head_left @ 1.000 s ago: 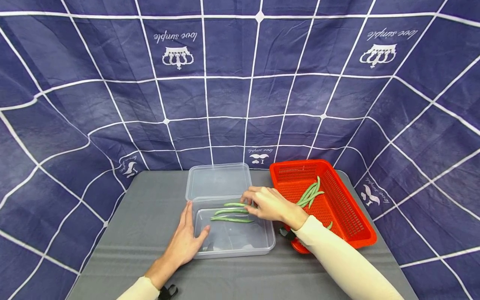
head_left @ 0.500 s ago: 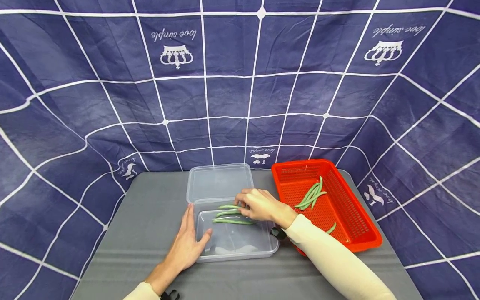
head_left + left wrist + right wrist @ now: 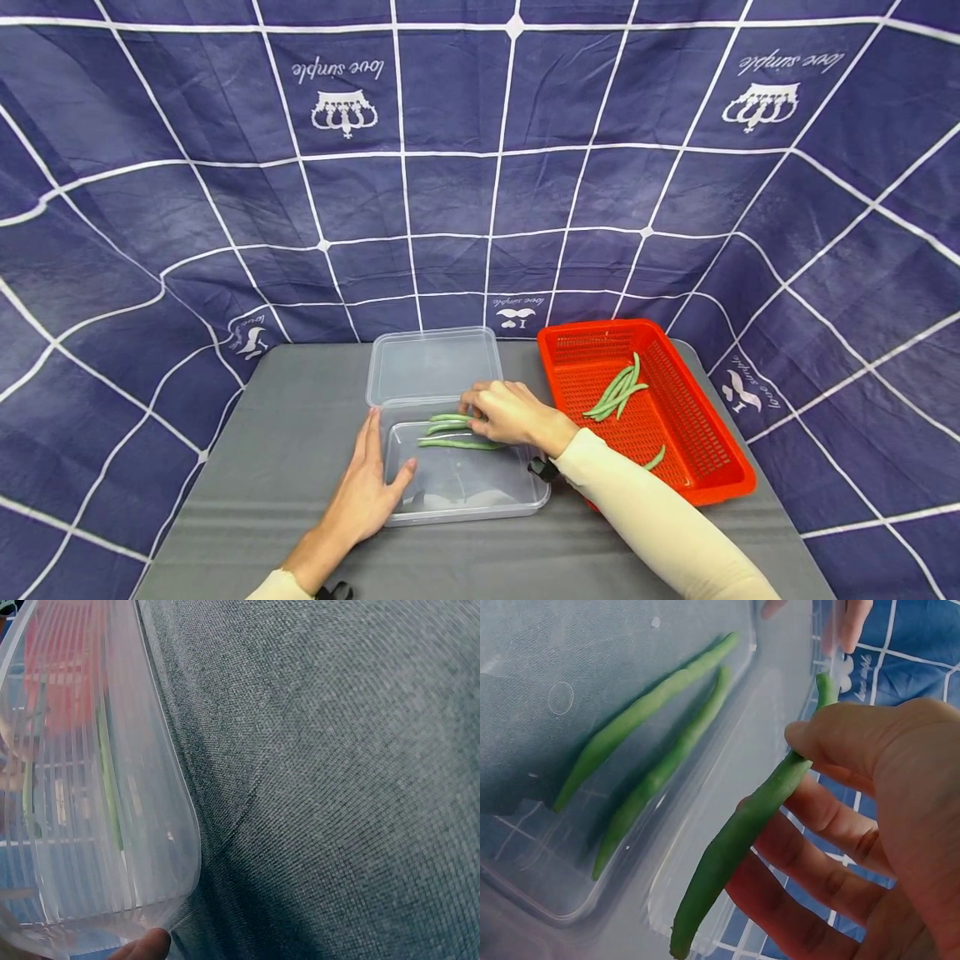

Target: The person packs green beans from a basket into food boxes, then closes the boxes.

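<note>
A clear plastic container [image 3: 480, 515] stands on the grey table. My left hand [image 3: 363, 483] rests along its left side with fingers extended and thumb over the near-left part; one fingertip [image 3: 150, 946] shows by the container's corner in the left wrist view. My right hand [image 3: 510, 415], above the back part of the container, pinches a green bean [image 3: 735, 832] between thumb and fingers. Two more green beans lie side by side on the container's floor, a front bean [image 3: 645, 712] and a rear bean [image 3: 667, 765] nearer the back wall.
Behind the container lies a clear plastic lid [image 3: 433, 358]. To the right, a red slotted basket [image 3: 693, 400] holds a bunch of green beans [image 3: 617, 393] and a separate bean [image 3: 656, 457] near its front. A blue gridded cloth [image 3: 450, 192] surrounds the table's back and sides.
My right hand has shifted left over the container with the bean, drawing it alongside the other two. More of the basket's front bean shows. The left hand keeps its place against the container.
</note>
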The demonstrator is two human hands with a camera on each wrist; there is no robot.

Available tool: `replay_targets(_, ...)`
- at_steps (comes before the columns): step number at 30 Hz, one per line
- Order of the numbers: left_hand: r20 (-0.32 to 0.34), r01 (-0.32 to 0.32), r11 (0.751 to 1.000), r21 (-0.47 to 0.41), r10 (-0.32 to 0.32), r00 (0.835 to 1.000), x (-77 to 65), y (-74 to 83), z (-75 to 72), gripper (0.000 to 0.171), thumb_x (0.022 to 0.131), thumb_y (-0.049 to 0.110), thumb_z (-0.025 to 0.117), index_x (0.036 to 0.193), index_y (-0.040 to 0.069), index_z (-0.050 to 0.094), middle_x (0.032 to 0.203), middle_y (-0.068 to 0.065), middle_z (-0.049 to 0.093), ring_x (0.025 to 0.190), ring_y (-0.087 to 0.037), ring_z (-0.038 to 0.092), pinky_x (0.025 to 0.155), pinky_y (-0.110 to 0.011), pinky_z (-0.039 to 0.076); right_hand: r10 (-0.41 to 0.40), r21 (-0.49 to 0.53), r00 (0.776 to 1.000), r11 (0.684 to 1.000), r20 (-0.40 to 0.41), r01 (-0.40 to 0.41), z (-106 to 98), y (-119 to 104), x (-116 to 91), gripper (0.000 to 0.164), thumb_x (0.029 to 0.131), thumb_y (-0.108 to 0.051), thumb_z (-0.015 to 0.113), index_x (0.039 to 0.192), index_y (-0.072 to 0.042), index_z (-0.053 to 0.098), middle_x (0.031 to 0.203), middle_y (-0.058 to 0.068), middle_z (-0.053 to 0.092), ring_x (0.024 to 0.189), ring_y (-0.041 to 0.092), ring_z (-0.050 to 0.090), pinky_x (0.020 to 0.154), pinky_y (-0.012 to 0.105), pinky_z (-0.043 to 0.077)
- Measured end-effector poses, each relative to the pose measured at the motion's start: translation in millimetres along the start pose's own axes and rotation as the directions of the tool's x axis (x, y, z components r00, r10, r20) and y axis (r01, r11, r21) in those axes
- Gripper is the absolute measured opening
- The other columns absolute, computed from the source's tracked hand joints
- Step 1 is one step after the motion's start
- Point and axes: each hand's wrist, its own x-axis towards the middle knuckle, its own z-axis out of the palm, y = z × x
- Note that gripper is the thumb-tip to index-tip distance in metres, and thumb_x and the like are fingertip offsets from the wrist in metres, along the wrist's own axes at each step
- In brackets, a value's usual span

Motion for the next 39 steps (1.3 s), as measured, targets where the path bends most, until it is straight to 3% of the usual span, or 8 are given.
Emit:
replay_targets(22,0.002,0.006,1.000,0.008,-0.006,1.000,-0.3,0.5,-0.6,0.111,0.109,0.036,0.079,0.185,-0.003,0.009,0.192,-0.030,0.020,0.173,-0.054,0.038,0.136,-0.068,0.043,-0.010,-0.078,1.000,0.997,0.023,0.012,-1,-1,4,0.020,0.104,-0.030,0.088,0.124,-0.030,0.085,0.103,-0.010,0.079,0.086,0.016,0.081,0.068,0.043,0.066)
replay_targets(29,0.002,0.007,1.000,0.014,-0.007,1.000,-2.5,-1.0,-1.6,0.111,0.109,0.037,0.078,0.185,-0.004,0.008,0.192,-0.031,0.019,0.173,-0.055,0.037,0.136,-0.069,0.043,0.009,-0.056,1.000,0.998,-0.007,-0.009,-18,1,-8,0.018,0.105,-0.030,0.086,0.123,-0.030,0.086,0.107,-0.009,0.082,0.089,0.019,0.083,0.066,0.043,0.065)
replay_targets(39,-0.001,-0.007,1.000,0.005,0.007,1.000,-2.8,2.1,-2.6,0.108,0.110,0.038,0.077,0.184,-0.005,0.012,0.192,-0.030,0.021,0.174,-0.054,0.037,0.136,-0.067,0.042,0.028,-0.055,0.997,0.998,-0.073,-0.032,-48,19,-34,0.018,0.105,-0.028,0.085,0.123,-0.029,0.086,0.110,-0.009,0.081,0.084,0.008,0.077,0.062,0.034,0.058)
